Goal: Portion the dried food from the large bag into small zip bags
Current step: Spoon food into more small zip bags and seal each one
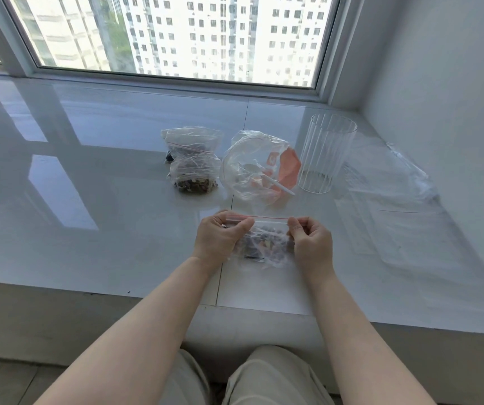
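On white sill (pixel 118 229), both hands (pixel 220 238) (pixel 311 241) pinch zip bag (pixel 264 244).

The left hand (pixel 223 235) covers the left corner of the small clear zip bag with a red seal strip (pixel 264 244), and the right hand (pixel 311 241) hides its right edge. The dark dried bits inside blur together through crinkled plastic, too small to identify. Behind, the two filled clear zip bags (pixel 192 159) overlap, the nearer one masking the farther one's lower half. The white plastic scoop (pixel 276 182) vanishes partly under the folds of the large clear bag with orange print (pixel 259 168); its print can't be read. Both forearms are cut off by the bottom edge.
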